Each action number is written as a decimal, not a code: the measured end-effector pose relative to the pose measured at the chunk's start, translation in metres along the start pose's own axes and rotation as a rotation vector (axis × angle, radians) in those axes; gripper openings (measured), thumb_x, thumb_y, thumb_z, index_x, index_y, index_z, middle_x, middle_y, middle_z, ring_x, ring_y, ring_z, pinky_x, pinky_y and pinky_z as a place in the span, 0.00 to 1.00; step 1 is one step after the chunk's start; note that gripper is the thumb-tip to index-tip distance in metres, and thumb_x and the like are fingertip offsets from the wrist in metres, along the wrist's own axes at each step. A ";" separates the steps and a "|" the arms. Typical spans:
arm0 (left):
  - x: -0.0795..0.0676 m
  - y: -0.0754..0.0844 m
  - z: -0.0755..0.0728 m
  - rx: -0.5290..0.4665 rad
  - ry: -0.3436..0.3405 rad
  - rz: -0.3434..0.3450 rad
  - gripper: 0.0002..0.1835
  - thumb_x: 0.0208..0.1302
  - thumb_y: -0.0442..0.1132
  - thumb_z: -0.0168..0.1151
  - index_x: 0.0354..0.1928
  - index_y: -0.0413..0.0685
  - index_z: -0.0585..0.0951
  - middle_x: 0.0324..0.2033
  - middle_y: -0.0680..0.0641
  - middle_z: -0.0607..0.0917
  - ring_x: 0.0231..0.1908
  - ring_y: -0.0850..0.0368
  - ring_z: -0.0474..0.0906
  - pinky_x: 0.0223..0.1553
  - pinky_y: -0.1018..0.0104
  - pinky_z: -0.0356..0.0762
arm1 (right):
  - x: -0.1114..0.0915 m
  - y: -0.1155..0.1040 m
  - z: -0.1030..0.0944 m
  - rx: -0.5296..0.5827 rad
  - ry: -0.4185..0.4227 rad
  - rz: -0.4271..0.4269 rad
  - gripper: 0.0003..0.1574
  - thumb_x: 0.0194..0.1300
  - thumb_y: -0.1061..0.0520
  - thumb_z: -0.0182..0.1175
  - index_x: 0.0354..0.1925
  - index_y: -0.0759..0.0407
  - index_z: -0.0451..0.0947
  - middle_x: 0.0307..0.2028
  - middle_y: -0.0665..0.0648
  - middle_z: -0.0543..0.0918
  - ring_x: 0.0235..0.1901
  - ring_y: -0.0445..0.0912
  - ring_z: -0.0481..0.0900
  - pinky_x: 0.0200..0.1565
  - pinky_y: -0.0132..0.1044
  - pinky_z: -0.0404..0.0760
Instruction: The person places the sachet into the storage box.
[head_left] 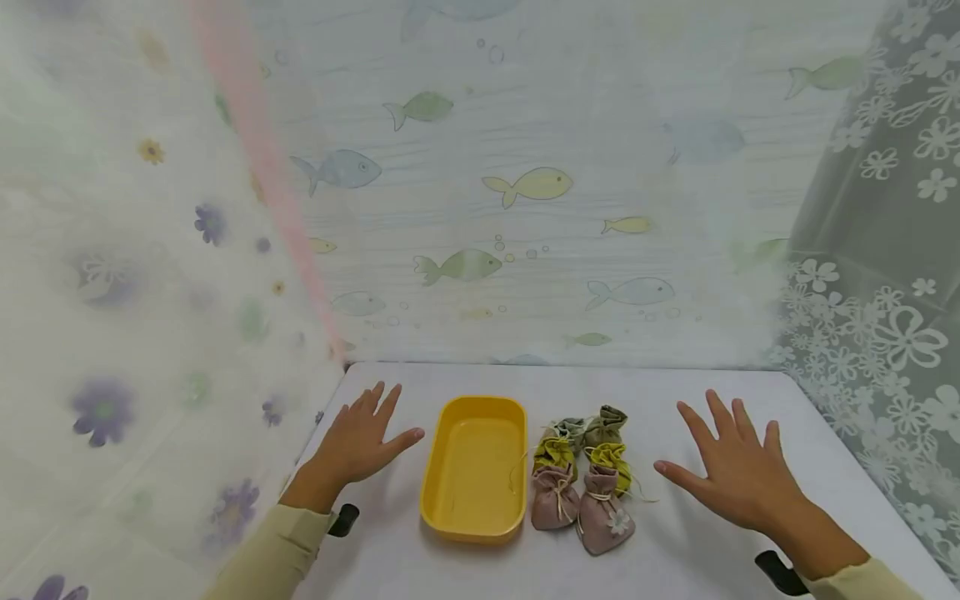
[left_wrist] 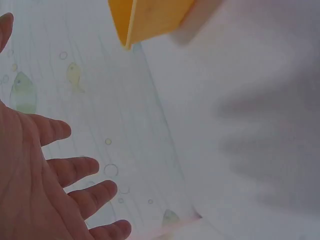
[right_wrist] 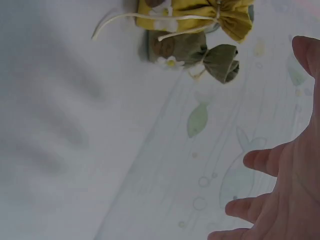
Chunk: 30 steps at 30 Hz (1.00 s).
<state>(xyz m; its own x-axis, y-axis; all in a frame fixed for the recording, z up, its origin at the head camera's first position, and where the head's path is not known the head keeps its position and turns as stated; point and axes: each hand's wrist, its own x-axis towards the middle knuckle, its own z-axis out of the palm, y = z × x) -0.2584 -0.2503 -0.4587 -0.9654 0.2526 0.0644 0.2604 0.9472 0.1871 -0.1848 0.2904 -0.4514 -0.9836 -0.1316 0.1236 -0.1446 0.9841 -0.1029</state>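
Left hand (head_left: 358, 446) and right hand (head_left: 738, 479), fingers spread, gripping nothing; drawstring pouches (head_left: 602, 482) cluster just beside the yellow tray (head_left: 480, 467) on the table (head_left: 675, 562). Loose cords (right_wrist: 170, 17) could snag, dragging neighbouring pouches.

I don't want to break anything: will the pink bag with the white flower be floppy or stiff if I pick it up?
The pink bag is probably floppy, since its cloth neck wrinkles. Being soft-looking cloth, it likely won't break. Its cornered shape probably won't roll.
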 end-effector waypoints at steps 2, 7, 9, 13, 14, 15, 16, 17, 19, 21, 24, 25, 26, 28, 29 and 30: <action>0.001 0.001 0.006 -0.072 -0.006 -0.008 0.56 0.65 0.82 0.40 0.83 0.53 0.51 0.81 0.37 0.53 0.77 0.31 0.55 0.73 0.26 0.55 | 0.002 -0.004 0.000 0.006 0.005 -0.004 0.68 0.60 0.11 0.46 0.81 0.53 0.55 0.80 0.74 0.48 0.75 0.80 0.47 0.61 0.89 0.40; 0.004 0.007 0.022 -0.256 -0.032 -0.065 0.56 0.63 0.83 0.43 0.84 0.55 0.51 0.81 0.39 0.54 0.77 0.33 0.56 0.72 0.28 0.59 | 0.008 -0.016 0.002 0.024 0.018 -0.021 0.67 0.61 0.12 0.48 0.81 0.52 0.55 0.80 0.73 0.49 0.75 0.79 0.48 0.62 0.88 0.42; 0.006 0.009 0.029 -0.314 -0.031 -0.085 0.55 0.64 0.81 0.46 0.83 0.56 0.52 0.81 0.41 0.55 0.78 0.36 0.56 0.73 0.30 0.59 | 0.010 -0.022 0.003 0.036 0.024 -0.029 0.66 0.61 0.12 0.48 0.80 0.51 0.56 0.80 0.73 0.50 0.75 0.78 0.49 0.63 0.87 0.43; 0.010 0.011 0.042 -0.432 -0.002 -0.117 0.52 0.64 0.78 0.54 0.82 0.57 0.57 0.78 0.44 0.62 0.73 0.41 0.66 0.70 0.34 0.69 | 0.016 -0.033 0.004 0.068 0.046 -0.050 0.65 0.61 0.13 0.50 0.79 0.51 0.58 0.79 0.71 0.53 0.75 0.75 0.52 0.64 0.86 0.45; 0.011 0.011 0.046 -0.463 0.008 -0.126 0.51 0.64 0.76 0.56 0.81 0.57 0.58 0.78 0.45 0.64 0.71 0.42 0.69 0.68 0.35 0.72 | 0.017 -0.036 0.004 0.077 0.055 -0.055 0.64 0.61 0.14 0.52 0.79 0.51 0.59 0.79 0.71 0.54 0.75 0.74 0.53 0.64 0.85 0.46; 0.012 0.011 0.050 -0.497 0.017 -0.137 0.50 0.65 0.74 0.59 0.81 0.57 0.60 0.77 0.47 0.66 0.69 0.43 0.72 0.65 0.36 0.75 | 0.019 -0.038 0.005 0.083 0.065 -0.064 0.63 0.61 0.15 0.53 0.79 0.52 0.60 0.79 0.70 0.55 0.75 0.73 0.55 0.65 0.85 0.48; 0.012 0.011 0.055 -0.533 0.026 -0.149 0.48 0.65 0.71 0.61 0.80 0.57 0.62 0.76 0.48 0.68 0.67 0.44 0.74 0.63 0.38 0.78 | 0.020 -0.041 0.006 0.087 0.076 -0.073 0.62 0.61 0.16 0.54 0.78 0.52 0.61 0.78 0.70 0.57 0.74 0.72 0.57 0.65 0.85 0.49; 0.013 0.011 0.059 -0.577 0.028 -0.170 0.46 0.65 0.68 0.64 0.79 0.57 0.63 0.74 0.49 0.70 0.66 0.46 0.75 0.61 0.41 0.81 | 0.021 -0.043 0.007 0.094 0.085 -0.084 0.61 0.62 0.17 0.55 0.77 0.52 0.62 0.78 0.69 0.59 0.74 0.71 0.59 0.65 0.84 0.51; 0.015 0.009 0.070 -0.678 0.026 -0.202 0.42 0.67 0.62 0.67 0.78 0.57 0.65 0.73 0.50 0.73 0.64 0.47 0.77 0.56 0.46 0.85 | 0.023 -0.048 0.011 0.105 0.109 -0.107 0.59 0.62 0.18 0.57 0.76 0.53 0.65 0.76 0.68 0.63 0.71 0.70 0.64 0.64 0.82 0.58; 0.017 0.008 0.079 -0.801 0.007 -0.227 0.39 0.67 0.56 0.69 0.77 0.57 0.67 0.71 0.49 0.74 0.63 0.47 0.78 0.52 0.52 0.88 | 0.024 -0.052 0.016 0.126 0.136 -0.128 0.55 0.63 0.21 0.59 0.74 0.54 0.67 0.73 0.67 0.67 0.69 0.67 0.68 0.63 0.78 0.64; 0.020 0.007 0.089 -0.973 -0.035 -0.232 0.36 0.69 0.50 0.68 0.76 0.55 0.68 0.71 0.44 0.74 0.62 0.45 0.79 0.48 0.55 0.89 | 0.024 -0.059 0.022 0.170 0.193 -0.161 0.51 0.63 0.25 0.64 0.70 0.56 0.71 0.68 0.64 0.74 0.65 0.65 0.73 0.60 0.73 0.72; 0.021 0.007 0.092 -1.013 -0.045 -0.230 0.35 0.70 0.50 0.68 0.76 0.55 0.69 0.71 0.44 0.75 0.62 0.44 0.79 0.48 0.55 0.89 | 0.025 -0.062 0.025 0.182 0.218 -0.173 0.49 0.63 0.27 0.66 0.69 0.56 0.73 0.66 0.63 0.75 0.64 0.64 0.74 0.59 0.72 0.73; 0.022 0.007 0.093 -1.045 -0.052 -0.230 0.34 0.70 0.49 0.67 0.76 0.55 0.70 0.70 0.44 0.75 0.62 0.44 0.79 0.48 0.55 0.89 | 0.025 -0.065 0.026 0.192 0.243 -0.188 0.47 0.62 0.28 0.67 0.67 0.57 0.74 0.65 0.62 0.77 0.62 0.63 0.75 0.58 0.71 0.74; 0.023 0.006 0.095 -1.084 -0.056 -0.234 0.32 0.72 0.49 0.66 0.75 0.56 0.71 0.70 0.45 0.76 0.62 0.45 0.80 0.50 0.54 0.89 | 0.027 -0.072 0.030 0.216 0.285 -0.219 0.44 0.61 0.31 0.70 0.64 0.56 0.76 0.62 0.61 0.79 0.60 0.62 0.77 0.57 0.70 0.75; 0.023 0.005 0.096 -1.098 -0.052 -0.237 0.31 0.72 0.49 0.65 0.74 0.57 0.72 0.69 0.45 0.76 0.62 0.45 0.80 0.50 0.53 0.88 | 0.028 -0.075 0.032 0.224 0.303 -0.234 0.42 0.61 0.32 0.71 0.63 0.56 0.77 0.60 0.60 0.80 0.59 0.61 0.78 0.56 0.69 0.75; 0.023 0.005 0.097 -1.107 -0.050 -0.243 0.30 0.72 0.50 0.65 0.74 0.58 0.73 0.69 0.46 0.77 0.62 0.46 0.80 0.51 0.53 0.88 | 0.030 -0.079 0.033 0.234 0.318 -0.249 0.41 0.61 0.33 0.72 0.62 0.55 0.77 0.60 0.59 0.80 0.58 0.61 0.78 0.56 0.69 0.76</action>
<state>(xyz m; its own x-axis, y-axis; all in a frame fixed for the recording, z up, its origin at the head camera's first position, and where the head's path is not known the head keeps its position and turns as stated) -0.2810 -0.2209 -0.5513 -0.9850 0.1171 -0.1267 -0.0891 0.2833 0.9549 -0.2064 0.2053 -0.4723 -0.8392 -0.2809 0.4656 -0.4283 0.8691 -0.2476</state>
